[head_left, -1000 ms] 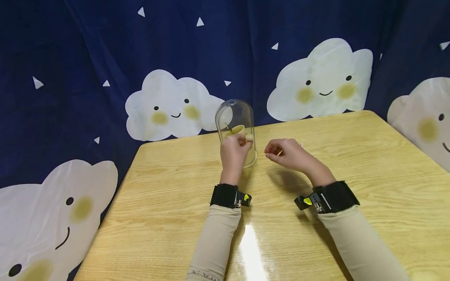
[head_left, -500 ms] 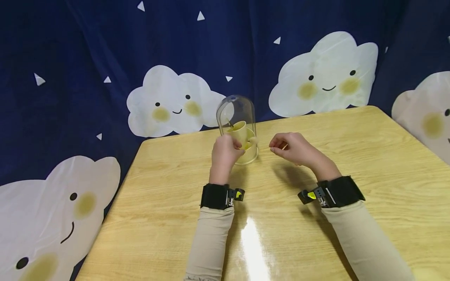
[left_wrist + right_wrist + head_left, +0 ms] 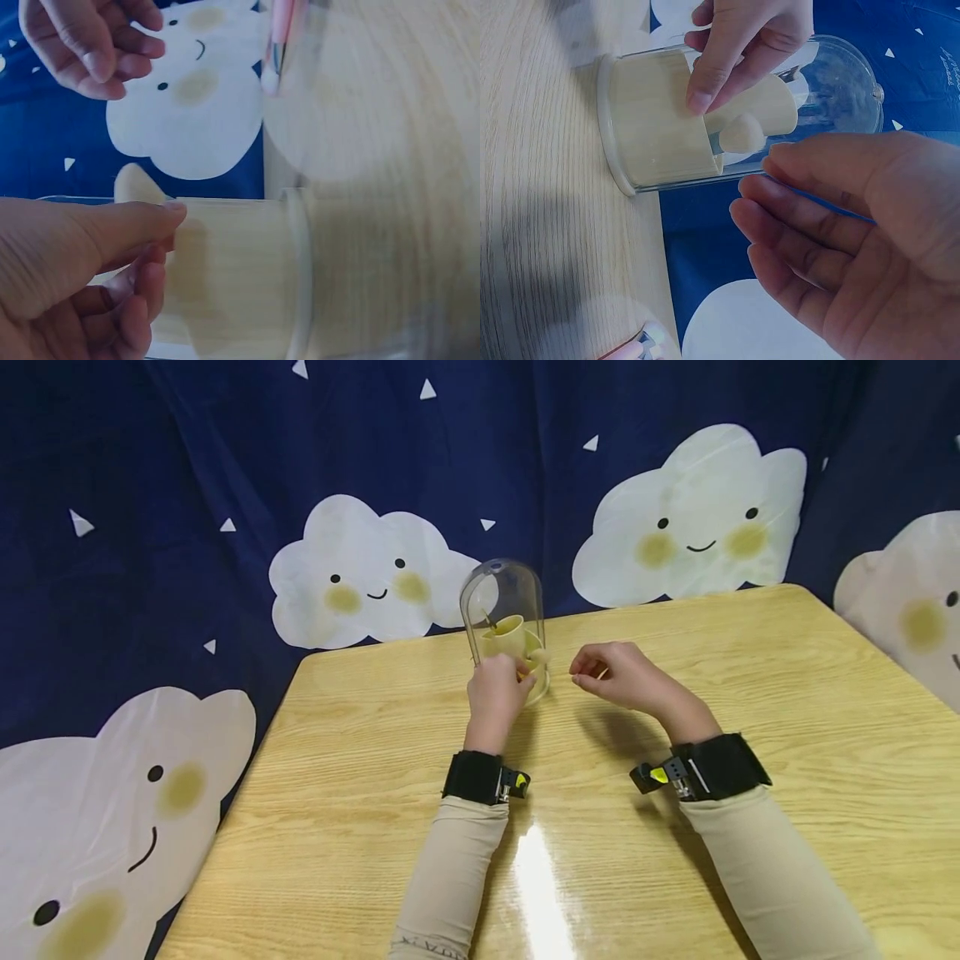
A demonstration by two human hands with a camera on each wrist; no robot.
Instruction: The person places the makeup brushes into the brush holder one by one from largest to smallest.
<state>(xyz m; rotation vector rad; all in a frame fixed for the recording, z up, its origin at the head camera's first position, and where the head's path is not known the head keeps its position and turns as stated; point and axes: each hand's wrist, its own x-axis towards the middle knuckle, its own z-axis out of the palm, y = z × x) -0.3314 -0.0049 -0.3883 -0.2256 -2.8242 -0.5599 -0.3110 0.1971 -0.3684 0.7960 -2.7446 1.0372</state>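
Observation:
A clear domed case (image 3: pixel 504 578) stands upright at the far middle of the table. Inside sit a cream holder (image 3: pixel 652 124) and a tilted cream cup (image 3: pixel 510 628), with a slim dark-tipped stick leaning beside it. A small rounded cream piece, like a sponge (image 3: pixel 742 133), shows at the holder's rim. My left hand (image 3: pixel 497 700) is at the front of the case, thumb and index tips together right at that rim; I cannot tell whether they pinch anything. My right hand (image 3: pixel 617 672) hovers right of the case, fingers loosely bent, nothing in them.
Beyond the right hand, a pink brush-like item (image 3: pixel 282 26) lies on the wooden table (image 3: pixel 360 752). A dark blue curtain (image 3: pixel 420 452) with smiling clouds hangs close behind the table's far edge.
The left hand shifted left and down from the cream piece, uncovering more of the cup, then came back right to the holder. The right hand has hardly moved.

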